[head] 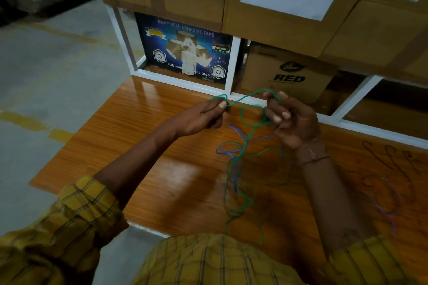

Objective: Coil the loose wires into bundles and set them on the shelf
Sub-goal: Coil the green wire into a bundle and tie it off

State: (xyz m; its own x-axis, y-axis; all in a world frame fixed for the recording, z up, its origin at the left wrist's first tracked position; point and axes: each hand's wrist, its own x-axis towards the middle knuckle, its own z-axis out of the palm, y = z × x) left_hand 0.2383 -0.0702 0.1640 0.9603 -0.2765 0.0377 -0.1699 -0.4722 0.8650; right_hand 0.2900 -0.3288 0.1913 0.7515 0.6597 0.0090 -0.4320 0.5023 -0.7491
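Up near twelve o'clock, the left hand pinches a small loop of the green wire, and at one o'clock the right hand curls its fingers round more green loops. Below them, green and blue wire hang tangled over the wooden tabletop, at six o'clock from the hands.

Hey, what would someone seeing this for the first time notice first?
Probably the green wire stretched between the left hand and right hand, both pinching it above the glossy wooden table. Next, the blue tape box on the shelf behind, under stacked cardboard cartons.
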